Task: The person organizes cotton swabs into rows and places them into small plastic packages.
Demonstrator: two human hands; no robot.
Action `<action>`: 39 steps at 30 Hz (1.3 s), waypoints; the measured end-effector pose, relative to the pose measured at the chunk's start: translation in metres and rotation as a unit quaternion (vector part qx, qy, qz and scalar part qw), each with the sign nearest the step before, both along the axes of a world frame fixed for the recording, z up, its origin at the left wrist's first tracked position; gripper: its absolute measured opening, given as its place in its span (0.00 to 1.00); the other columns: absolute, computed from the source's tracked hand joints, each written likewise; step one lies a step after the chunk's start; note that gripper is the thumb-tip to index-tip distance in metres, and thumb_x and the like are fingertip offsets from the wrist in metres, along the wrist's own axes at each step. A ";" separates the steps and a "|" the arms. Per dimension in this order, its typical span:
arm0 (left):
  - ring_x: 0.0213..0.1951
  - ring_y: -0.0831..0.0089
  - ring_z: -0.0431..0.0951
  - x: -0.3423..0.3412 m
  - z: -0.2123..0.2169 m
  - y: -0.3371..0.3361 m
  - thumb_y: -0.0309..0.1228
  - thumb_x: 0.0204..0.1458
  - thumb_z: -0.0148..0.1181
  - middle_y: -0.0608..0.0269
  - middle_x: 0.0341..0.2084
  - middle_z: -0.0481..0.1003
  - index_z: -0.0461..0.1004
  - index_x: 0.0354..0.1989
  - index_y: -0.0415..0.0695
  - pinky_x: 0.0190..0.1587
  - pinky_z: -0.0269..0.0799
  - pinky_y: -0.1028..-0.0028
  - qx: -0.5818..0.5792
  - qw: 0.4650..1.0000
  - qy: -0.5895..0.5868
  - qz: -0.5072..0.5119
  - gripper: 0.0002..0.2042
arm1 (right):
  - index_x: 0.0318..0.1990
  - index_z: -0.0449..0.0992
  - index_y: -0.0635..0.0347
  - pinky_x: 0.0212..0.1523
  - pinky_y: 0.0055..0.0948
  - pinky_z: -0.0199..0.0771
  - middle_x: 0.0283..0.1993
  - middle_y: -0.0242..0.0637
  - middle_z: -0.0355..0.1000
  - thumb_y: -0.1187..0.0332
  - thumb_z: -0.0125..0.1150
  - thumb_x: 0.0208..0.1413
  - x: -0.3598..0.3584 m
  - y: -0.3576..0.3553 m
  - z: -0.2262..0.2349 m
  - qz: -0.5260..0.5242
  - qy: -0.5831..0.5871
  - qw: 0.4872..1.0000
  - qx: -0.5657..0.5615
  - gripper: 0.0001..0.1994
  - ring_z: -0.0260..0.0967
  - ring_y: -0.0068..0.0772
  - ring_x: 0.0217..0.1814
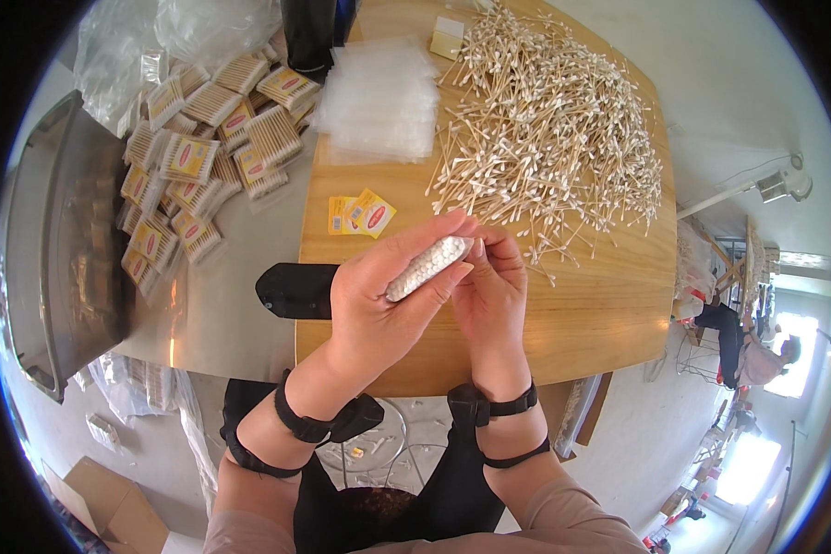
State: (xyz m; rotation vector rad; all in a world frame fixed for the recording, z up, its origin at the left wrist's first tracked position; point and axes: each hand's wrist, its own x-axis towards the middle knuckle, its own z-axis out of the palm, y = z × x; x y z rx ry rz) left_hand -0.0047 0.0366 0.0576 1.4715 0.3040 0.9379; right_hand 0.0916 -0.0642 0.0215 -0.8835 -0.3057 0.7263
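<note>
A bundle of cotton swabs (427, 269), its white tips packed tightly together and facing up, is held above the near part of the wooden table (582, 323). My left hand (371, 300) wraps round it, thumb on one side and fingers on the other. At the bundle's right end, the fingers of my right hand (491, 294) are closed in a pinch. Whether a bag surrounds the bundle, I cannot tell. Just beyond my hands lie yellow printed cards (375, 212). A large heap of loose cotton swabs (554, 120) covers the table's far right.
A stack of clear plastic bags (379, 102) lies at the far left of the table. Filled swab packs (272, 137) are heaped on the metal surface (258, 249), beside a grey bin (60, 231). A black strap-like object (295, 291) crosses the table's left edge.
</note>
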 end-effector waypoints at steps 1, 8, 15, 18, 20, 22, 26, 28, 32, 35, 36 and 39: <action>0.45 0.73 0.83 0.000 0.000 0.000 0.19 0.52 0.67 0.58 0.43 0.82 0.76 0.55 0.39 0.48 0.77 0.77 0.001 1.000 0.000 0.000 0.20 | 0.47 0.73 0.62 0.50 0.26 0.71 0.44 0.33 0.75 0.71 0.55 0.67 0.000 0.000 0.002 0.004 -0.003 1.000 0.007 0.06 0.71 0.23 0.46; 0.39 0.75 0.81 -0.001 -0.007 0.007 0.20 0.53 0.66 0.59 0.41 0.82 0.77 0.48 0.37 0.41 0.75 0.78 -0.165 0.984 0.056 -0.038 0.14 | 0.46 0.72 0.62 0.47 0.23 0.67 0.41 0.30 0.72 0.69 0.54 0.69 0.005 -0.004 0.010 -0.088 -0.110 0.988 -0.058 0.06 0.67 0.19 0.43; 0.34 0.72 0.79 -0.002 -0.011 0.019 0.21 0.47 0.70 0.63 0.32 0.79 0.78 0.42 0.40 0.38 0.74 0.77 0.076 0.977 0.184 -0.075 0.13 | 0.36 0.76 0.62 0.41 0.25 0.69 0.39 0.37 0.72 0.74 0.64 0.59 0.022 -0.013 0.029 -0.087 -0.504 0.832 -0.214 0.03 0.69 0.29 0.38; 0.36 0.74 0.79 0.002 -0.015 0.016 0.22 0.49 0.70 0.63 0.33 0.79 0.79 0.41 0.39 0.39 0.74 0.77 0.079 0.974 0.195 -0.086 0.11 | 0.37 0.77 0.63 0.44 0.26 0.70 0.39 0.38 0.72 0.74 0.66 0.57 0.015 -0.009 0.037 -0.077 -0.503 0.834 -0.212 0.04 0.70 0.33 0.40; 0.37 0.76 0.79 0.000 -0.029 0.013 0.23 0.50 0.70 0.64 0.34 0.80 0.78 0.42 0.38 0.40 0.74 0.76 -0.010 0.975 0.200 -0.098 0.12 | 0.38 0.78 0.62 0.45 0.26 0.71 0.39 0.38 0.73 0.74 0.66 0.57 0.013 -0.008 0.036 -0.070 -0.447 0.867 -0.210 0.04 0.71 0.32 0.41; 0.39 0.78 0.79 -0.001 -0.034 0.013 0.23 0.51 0.70 0.65 0.35 0.80 0.78 0.44 0.38 0.41 0.74 0.76 -0.099 0.967 0.205 -0.110 0.12 | 0.40 0.79 0.62 0.46 0.24 0.72 0.41 0.37 0.74 0.75 0.65 0.58 0.018 -0.008 0.028 -0.062 -0.348 0.916 -0.190 0.04 0.72 0.29 0.42; 0.41 0.82 0.78 0.002 -0.036 0.014 0.25 0.56 0.66 0.66 0.40 0.81 0.77 0.49 0.36 0.45 0.74 0.77 -0.178 0.966 0.133 -0.133 0.14 | 0.39 0.80 0.62 0.46 0.24 0.72 0.42 0.37 0.75 0.75 0.65 0.58 0.020 -0.009 0.018 -0.039 -0.261 0.951 -0.163 0.04 0.72 0.27 0.43; 0.42 0.82 0.77 0.003 -0.035 0.013 0.26 0.58 0.65 0.66 0.41 0.80 0.76 0.52 0.36 0.46 0.73 0.78 -0.161 0.971 0.107 -0.140 0.14 | 0.38 0.81 0.62 0.42 0.25 0.72 0.39 0.36 0.76 0.76 0.66 0.56 0.018 -0.006 0.018 -0.052 -0.315 0.929 -0.185 0.03 0.72 0.28 0.42; 0.46 0.80 0.77 0.003 -0.032 0.011 0.33 0.65 0.56 0.62 0.44 0.80 0.75 0.56 0.36 0.51 0.71 0.79 -0.115 0.973 0.149 -0.130 0.16 | 0.36 0.81 0.61 0.40 0.26 0.71 0.36 0.35 0.77 0.76 0.67 0.54 0.020 0.000 0.019 -0.081 -0.496 0.841 -0.199 0.03 0.72 0.30 0.39; 0.48 0.79 0.76 0.001 -0.032 0.012 0.36 0.67 0.53 0.61 0.46 0.80 0.75 0.56 0.36 0.53 0.70 0.78 -0.108 0.977 0.146 -0.115 0.18 | 0.36 0.81 0.59 0.35 0.26 0.70 0.35 0.34 0.76 0.77 0.67 0.53 0.017 0.006 0.018 -0.096 -0.526 0.823 -0.194 0.04 0.71 0.32 0.36; 0.49 0.78 0.76 -0.001 -0.031 0.012 0.37 0.68 0.52 0.61 0.47 0.80 0.75 0.56 0.36 0.53 0.70 0.77 -0.104 0.976 0.155 -0.111 0.18 | 0.35 0.81 0.59 0.33 0.26 0.70 0.35 0.34 0.76 0.77 0.67 0.52 0.014 0.005 0.020 -0.081 -0.474 0.847 -0.229 0.04 0.71 0.32 0.35; 0.46 0.72 0.79 -0.001 -0.035 0.010 0.31 0.66 0.54 0.55 0.45 0.81 0.76 0.54 0.35 0.50 0.72 0.75 -0.048 0.972 0.208 -0.098 0.15 | 0.36 0.79 0.59 0.29 0.22 0.69 0.36 0.33 0.76 0.78 0.66 0.54 0.006 -0.001 0.014 -0.052 -0.410 0.876 -0.248 0.04 0.70 0.26 0.33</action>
